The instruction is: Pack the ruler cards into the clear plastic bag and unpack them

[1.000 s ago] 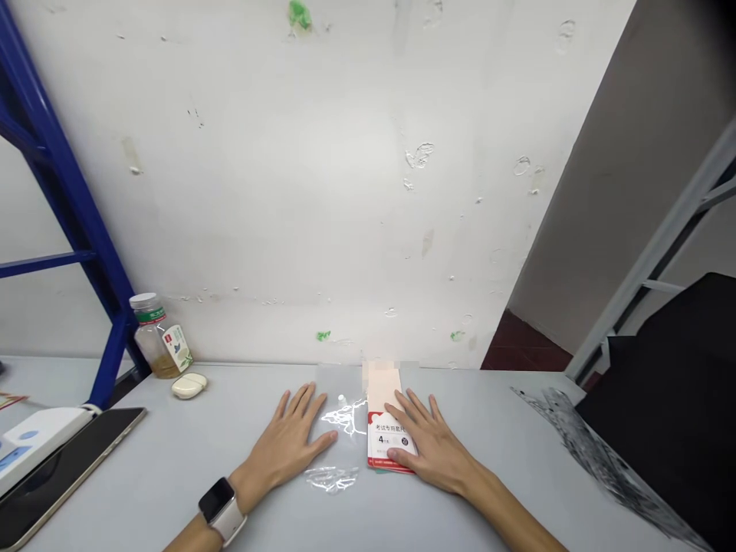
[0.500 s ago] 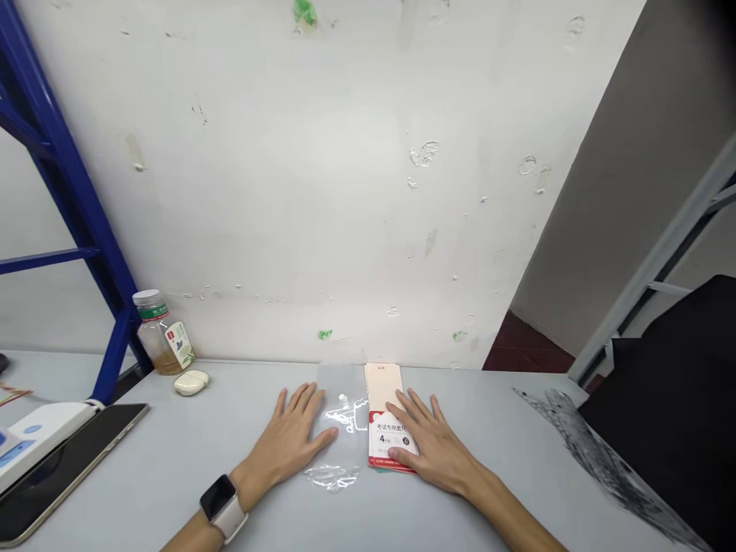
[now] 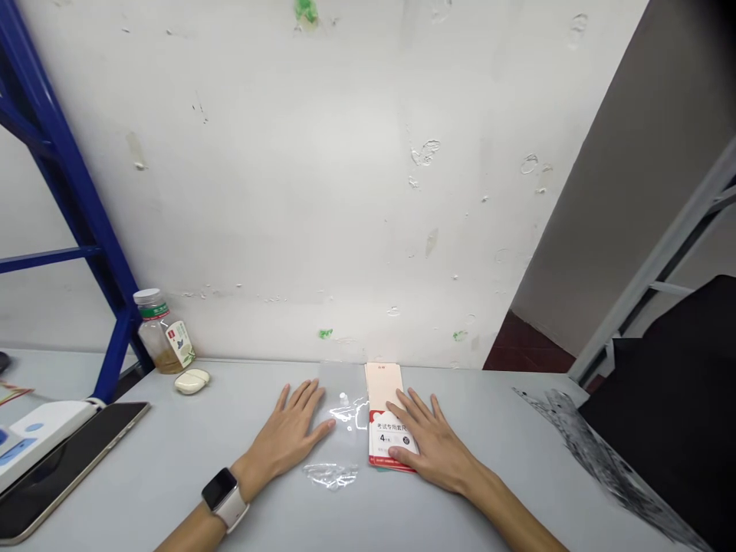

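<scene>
My left hand lies flat on the desk with its fingers spread, at the left edge of a clear plastic bag. Its thumb reaches over or onto the bag. A watch with a pale strap is on that wrist. To the right of the bag is a stack of long cards, cream at the far end, with a white and red printed panel at the near end. My right hand rests with spread fingers on the right side of the stack, covering part of the print.
A jar with a white lid and a cream oval case stand at the back left. A tablet and a white power strip lie at the left. Black fabric and crumpled dark plastic are at the right.
My left thumb and wrist have shifted very slightly left. The right hand, the bag and the cards stay where they were.
</scene>
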A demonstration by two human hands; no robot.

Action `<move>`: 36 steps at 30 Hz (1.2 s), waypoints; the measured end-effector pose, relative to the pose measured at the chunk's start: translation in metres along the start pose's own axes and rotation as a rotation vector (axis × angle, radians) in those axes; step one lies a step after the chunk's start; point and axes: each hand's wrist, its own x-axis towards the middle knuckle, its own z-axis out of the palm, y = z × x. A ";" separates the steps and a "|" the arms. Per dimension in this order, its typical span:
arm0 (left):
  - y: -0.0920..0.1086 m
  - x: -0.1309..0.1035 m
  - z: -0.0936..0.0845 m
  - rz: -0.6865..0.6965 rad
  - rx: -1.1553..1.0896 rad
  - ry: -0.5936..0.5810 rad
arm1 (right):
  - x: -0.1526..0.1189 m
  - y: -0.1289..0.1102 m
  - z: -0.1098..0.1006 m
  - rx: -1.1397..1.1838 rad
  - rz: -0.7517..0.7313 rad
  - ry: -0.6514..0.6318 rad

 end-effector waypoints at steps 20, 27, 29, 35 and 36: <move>0.001 -0.001 0.000 -0.040 -0.011 -0.026 | 0.000 0.000 -0.001 0.000 -0.004 0.004; 0.001 0.000 0.002 -0.043 0.004 -0.033 | 0.000 0.000 0.000 -0.006 -0.004 0.004; 0.002 0.000 0.001 -0.043 0.000 -0.031 | 0.001 0.001 0.000 -0.010 -0.008 0.004; 0.005 0.000 -0.004 -0.059 0.005 -0.057 | 0.000 0.002 0.001 -0.015 -0.016 0.018; 0.006 0.000 -0.005 -0.065 0.008 -0.064 | 0.000 0.002 0.001 -0.012 -0.020 0.021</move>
